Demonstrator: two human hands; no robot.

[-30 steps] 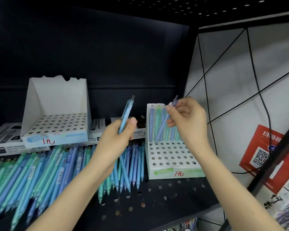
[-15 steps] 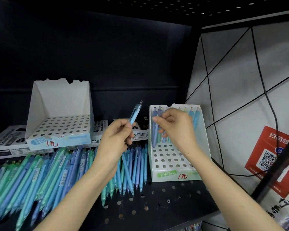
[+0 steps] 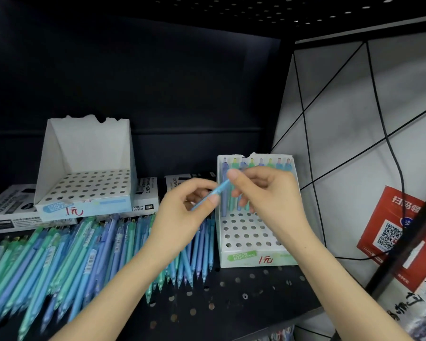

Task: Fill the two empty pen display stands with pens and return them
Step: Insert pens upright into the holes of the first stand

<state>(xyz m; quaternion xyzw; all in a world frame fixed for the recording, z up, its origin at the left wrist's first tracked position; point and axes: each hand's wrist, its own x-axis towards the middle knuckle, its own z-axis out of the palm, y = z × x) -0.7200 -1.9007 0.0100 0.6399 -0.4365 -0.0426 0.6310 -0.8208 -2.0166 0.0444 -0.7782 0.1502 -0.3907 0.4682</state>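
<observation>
Head view: a dark perforated shelf [image 3: 231, 303] carries a broad pile of loose pens [image 3: 71, 254], blue and green, spread across its left and middle. At the far left an empty white stand [image 3: 84, 153] sits on flat boxes [image 3: 10, 207]. At the right, a second stand [image 3: 246, 257] holds one row of pens [image 3: 261, 163] along its far edge, its nearer holes unfilled. In front of it, the left hand [image 3: 180, 217] pinches the lower half of a blue pen [image 3: 219, 189], tilted up to the right, while the right hand [image 3: 268, 193] pinches its upper end between thumb and fingers.
</observation>
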